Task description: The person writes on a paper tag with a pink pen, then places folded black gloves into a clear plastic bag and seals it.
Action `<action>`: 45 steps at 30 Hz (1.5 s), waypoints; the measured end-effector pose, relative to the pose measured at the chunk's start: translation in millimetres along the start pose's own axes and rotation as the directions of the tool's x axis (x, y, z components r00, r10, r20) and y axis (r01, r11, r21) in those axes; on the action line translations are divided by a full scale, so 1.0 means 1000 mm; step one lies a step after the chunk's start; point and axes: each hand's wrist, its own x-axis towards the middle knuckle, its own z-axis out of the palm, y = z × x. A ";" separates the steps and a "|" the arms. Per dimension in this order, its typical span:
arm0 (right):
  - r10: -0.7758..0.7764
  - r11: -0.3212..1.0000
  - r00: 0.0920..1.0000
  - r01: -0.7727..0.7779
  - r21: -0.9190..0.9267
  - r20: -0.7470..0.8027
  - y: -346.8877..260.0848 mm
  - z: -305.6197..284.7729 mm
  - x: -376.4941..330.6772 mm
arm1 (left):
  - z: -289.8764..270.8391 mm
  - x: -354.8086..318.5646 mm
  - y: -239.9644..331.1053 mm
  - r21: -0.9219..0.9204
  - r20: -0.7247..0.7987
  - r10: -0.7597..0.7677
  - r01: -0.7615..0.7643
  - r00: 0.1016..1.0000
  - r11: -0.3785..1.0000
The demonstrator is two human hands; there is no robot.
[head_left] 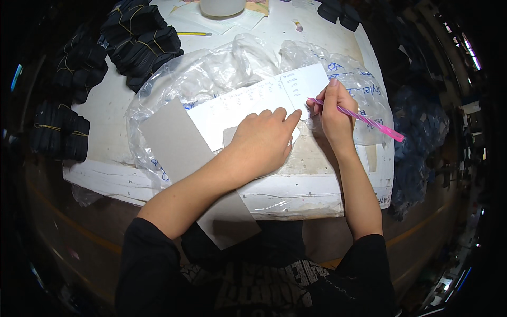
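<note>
My right hand (337,115) grips a pink and purple striped pen (367,120), its tip at the right part of a long white paper strip (211,124). Rows of blue handwriting cover part of that paper. Flat on its lower edge rests my left hand (264,138), index finger stretched toward the pen tip and the other fingers lying loosely. A pale rounded piece (228,135) shows partly from beneath my left hand. Under my left forearm runs a grey cardboard strip (177,138), which sticks out past the table's near edge. Clear plastic bags (232,61) with blue writing lie beneath the paper.
Bundles of black flat pieces (150,45) tied with yellow bands stand at the left of the white table (105,132). More black bundles (338,13) sit at the far right. A yellow pencil (194,34) lies near a pale round container (223,6) at the back.
</note>
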 end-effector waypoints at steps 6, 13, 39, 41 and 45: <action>-0.072 0.997 0.997 0.072 -0.038 0.026 0.002 -0.001 0.002 | 0.003 0.002 -0.001 0.007 0.008 -0.014 0.013 1.000 1.000; -0.076 0.982 0.993 0.091 -0.164 0.092 0.013 0.007 0.006 | 0.004 0.003 -0.001 -0.020 -0.012 -0.040 0.039 0.999 0.999; -0.099 0.974 0.990 0.116 -0.192 0.098 0.014 0.013 0.009 | 0.002 0.012 0.006 0.035 0.027 -0.135 0.134 0.990 0.990; -0.093 0.977 0.991 0.110 -0.183 0.098 0.014 0.013 0.008 | 0.002 0.011 0.007 0.036 0.025 -0.134 0.133 0.991 0.990; -0.091 0.976 0.992 0.107 -0.188 0.091 0.013 0.013 0.008 | 0.002 0.012 0.007 0.028 0.023 -0.134 0.133 0.991 0.991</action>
